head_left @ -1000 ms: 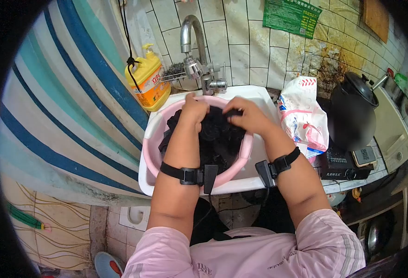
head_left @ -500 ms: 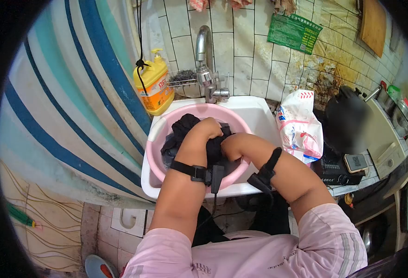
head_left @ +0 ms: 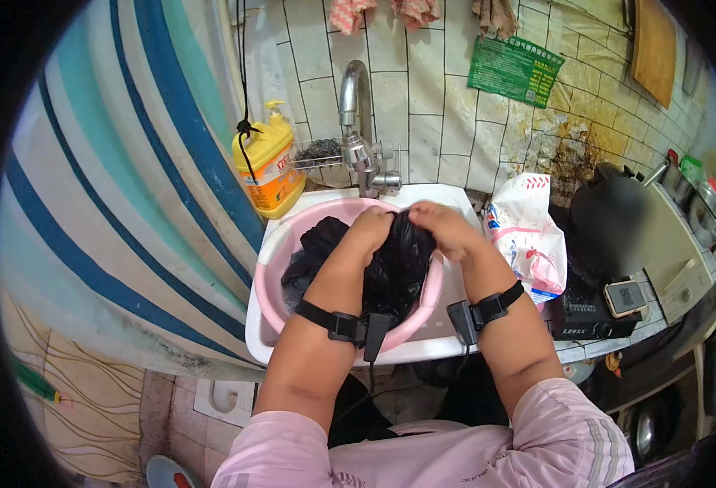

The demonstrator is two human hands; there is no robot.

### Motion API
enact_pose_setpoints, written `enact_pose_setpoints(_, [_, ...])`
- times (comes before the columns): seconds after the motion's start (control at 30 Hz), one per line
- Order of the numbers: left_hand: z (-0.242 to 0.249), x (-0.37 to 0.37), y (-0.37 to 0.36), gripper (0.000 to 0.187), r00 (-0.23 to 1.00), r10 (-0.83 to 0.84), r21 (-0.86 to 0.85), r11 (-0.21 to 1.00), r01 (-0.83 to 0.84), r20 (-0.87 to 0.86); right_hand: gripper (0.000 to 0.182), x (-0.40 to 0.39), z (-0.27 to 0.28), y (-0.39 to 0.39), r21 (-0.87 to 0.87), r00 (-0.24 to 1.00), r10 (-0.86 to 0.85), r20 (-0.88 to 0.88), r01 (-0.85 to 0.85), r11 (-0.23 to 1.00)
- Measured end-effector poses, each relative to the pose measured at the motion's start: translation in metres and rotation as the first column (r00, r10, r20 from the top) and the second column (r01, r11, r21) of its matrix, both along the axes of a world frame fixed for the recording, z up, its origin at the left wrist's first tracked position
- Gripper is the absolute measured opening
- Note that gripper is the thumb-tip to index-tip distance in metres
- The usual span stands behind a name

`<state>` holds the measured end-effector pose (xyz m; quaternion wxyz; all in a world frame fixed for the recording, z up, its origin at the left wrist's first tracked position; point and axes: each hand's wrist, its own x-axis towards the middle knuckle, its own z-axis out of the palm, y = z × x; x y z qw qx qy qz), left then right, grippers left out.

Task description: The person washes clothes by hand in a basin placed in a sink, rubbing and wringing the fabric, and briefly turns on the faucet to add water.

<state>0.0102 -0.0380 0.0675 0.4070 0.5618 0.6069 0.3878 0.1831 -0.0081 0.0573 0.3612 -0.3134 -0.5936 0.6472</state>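
Note:
Wet black cloth (head_left: 398, 272), perhaps a garment, lies bunched in a pink basin (head_left: 270, 297) that stands in the white sink (head_left: 453, 305). My left hand (head_left: 372, 228) is closed on the cloth near the basin's far side. Beside it, my right hand (head_left: 443, 228) pinches the same cloth, holding part of it up at the far right rim. Between the two hands the fabric hangs down in folds. More of the dark cloth rests at the basin's left, where some water shows.
Behind the basin rises a metal faucet (head_left: 358, 122) with a wire rack holding a dark scouring pad (head_left: 319, 152). A yellow detergent jug (head_left: 267, 167) stands back left. To the right are a white and pink bag (head_left: 528, 236), a phone (head_left: 624, 298) and a stove (head_left: 589, 320).
Both hands have come up from inside the basin, lifting part of the black cloth. My right hand has moved up and right to the rim. The view has shifted slightly.

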Motion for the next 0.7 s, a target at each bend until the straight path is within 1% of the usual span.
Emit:
enact_pose_setpoints(0.03, [0.013, 0.003, -0.007, 0.038, 0.988, -0.045, -0.059, 0.997, 0.054, 0.148, 0.012, 0.001, 0.014, -0.007, -0.117, 0.986, -0.064, -0.156, 0.046, 0.992])
enact_pose_setpoints(0.07, [0.025, 0.006, -0.015, 0.038, 0.989, -0.044, -0.063, 0.997, 0.053, 0.144, 0.013, 0.000, 0.017, -0.006, -0.188, 0.919, -0.155, -0.363, 0.091, 0.978])
enact_pose_setpoints(0.1, [0.035, 0.011, -0.021, 0.041, 0.886, -0.024, -0.188, 0.974, 0.125, 0.463, 0.014, 0.000, 0.020, -0.005, -0.166, 0.860, -0.158, -0.486, 0.086, 0.982])
enact_pose_setpoints(0.13, [0.038, 0.015, -0.024, 0.043, 0.688, 0.049, -0.280, 0.932, 0.229, 0.724, 0.015, 0.000, 0.022, -0.004, -0.146, 0.784, -0.156, -0.600, 0.085, 0.986])
enact_pose_setpoints(0.17, [0.033, 0.020, -0.023, 0.043, 0.691, 0.054, -0.286, 0.931, 0.225, 0.720, 0.015, 0.001, 0.024, -0.005, -0.152, 0.782, -0.158, -0.604, 0.081, 0.985])
enact_pose_setpoints(0.23, [0.021, 0.030, -0.019, 0.049, 0.541, -0.133, -0.084, 0.930, 0.358, 0.831, 0.015, 0.000, 0.031, -0.009, -0.129, 0.709, -0.222, -0.669, 0.184, 0.974])
enact_pose_setpoints(0.27, [0.016, 0.033, -0.017, 0.049, 0.543, -0.130, -0.089, 0.930, 0.358, 0.830, 0.015, -0.001, 0.028, -0.008, -0.133, 0.708, -0.225, -0.670, 0.183, 0.974])
enact_pose_setpoints(0.33, [0.008, 0.039, -0.012, 0.050, 0.575, -0.081, -0.137, 0.936, 0.325, 0.814, 0.017, -0.007, 0.021, -0.005, -0.093, 0.727, -0.310, -0.612, 0.324, 0.942])
enact_pose_setpoints(0.37, [0.001, 0.039, -0.008, 0.045, 0.576, -0.064, -0.102, 0.963, 0.251, 0.815, 0.018, -0.011, 0.018, -0.004, -0.068, 0.749, -0.293, -0.594, 0.316, 0.946])
enact_pose_setpoints(0.4, [0.001, 0.039, -0.007, 0.045, 0.581, -0.062, -0.106, 0.962, 0.251, 0.811, 0.023, -0.016, 0.016, -0.007, -0.033, 0.788, -0.288, -0.544, 0.323, 0.946])
enact_pose_setpoints(0.47, [0.000, 0.036, -0.007, 0.037, 0.518, 0.101, -0.147, 0.988, 0.049, 0.849, 0.035, -0.025, 0.009, -0.012, 0.196, 0.899, -0.289, -0.328, 0.364, 0.911])
enact_pose_setpoints(0.5, [0.001, 0.035, -0.005, 0.032, 0.494, 0.141, -0.155, 0.988, -0.013, 0.858, 0.049, -0.027, 0.007, -0.016, 0.467, 0.922, -0.371, -0.115, 0.380, 0.799])
enact_pose_setpoints(0.53, [-0.001, 0.030, -0.001, 0.032, 0.503, 0.142, -0.156, 0.988, -0.015, 0.852, 0.057, -0.029, 0.003, -0.020, 0.664, 0.927, -0.366, -0.075, 0.321, 0.676])
enact_pose_setpoints(0.6, [-0.001, 0.020, 0.003, 0.035, 0.261, 0.103, -0.104, 0.995, -0.008, 0.960, 0.060, -0.036, -0.001, -0.028, 0.743, 0.918, -0.397, -0.012, 0.274, 0.611])
enact_pose_setpoints(0.63, [0.002, 0.014, 0.001, 0.041, 0.242, 0.097, -0.096, 0.995, -0.018, 0.966, 0.056, -0.041, -0.004, -0.028, 0.797, 0.903, -0.426, -0.059, 0.299, 0.524])
enact_pose_setpoints(0.67, [0.004, 0.012, 0.000, 0.041, 0.251, 0.098, -0.097, 0.995, -0.019, 0.963, 0.056, -0.042, -0.006, -0.029, 0.794, 0.902, -0.426, -0.067, 0.307, 0.525])
enact_pose_setpoints(0.7, [0.009, 0.011, -0.002, 0.042, 0.245, 0.121, -0.104, 0.991, -0.083, 0.962, 0.050, -0.042, -0.002, -0.033, 0.813, 0.890, -0.456, -0.017, 0.277, 0.511])
